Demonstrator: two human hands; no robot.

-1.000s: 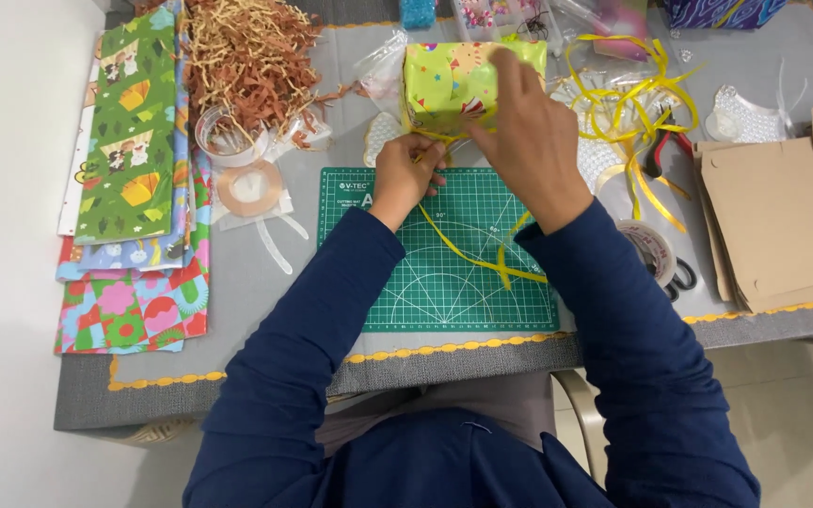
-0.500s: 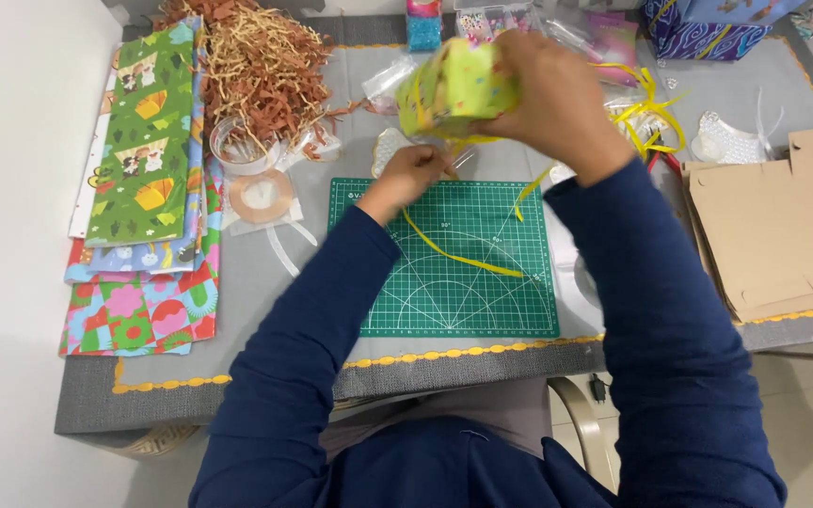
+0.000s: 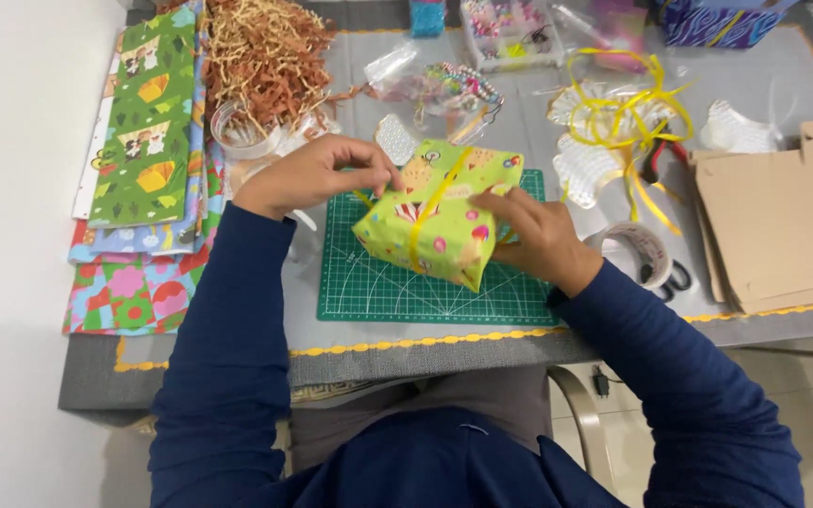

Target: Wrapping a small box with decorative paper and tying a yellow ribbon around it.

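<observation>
A grey tabletop [image 3: 519, 334] with a yellow-trimmed edge stands against a plain white wall [image 3: 11, 235], seen from above. A green cutting mat [image 3: 378, 282] with a white grid lies at its middle. On the mat rests a gift box [image 3: 435, 221], tilted, wrapped in glossy lime-green patterned paper, with a thin yellow ribbon [image 3: 430, 202] running lengthwise over its top. The left hand [image 3: 317, 174], in a dark blue sleeve, pinches the ribbon at the box's left upper corner, its grip closed on it. The right hand [image 3: 538, 235] presses against the box's right side, fingers curled, holding it steady. Flat sheets of bright wrapping paper [image 3: 143, 169] are stacked at the left, beside a heap of crinkled brown paper shreds [image 3: 261, 61]. Loose loops of yellow ribbon [image 3: 628, 118], a tape roll [image 3: 637, 249] and flat cardboard pieces [image 3: 773, 226] lie at the right.
</observation>
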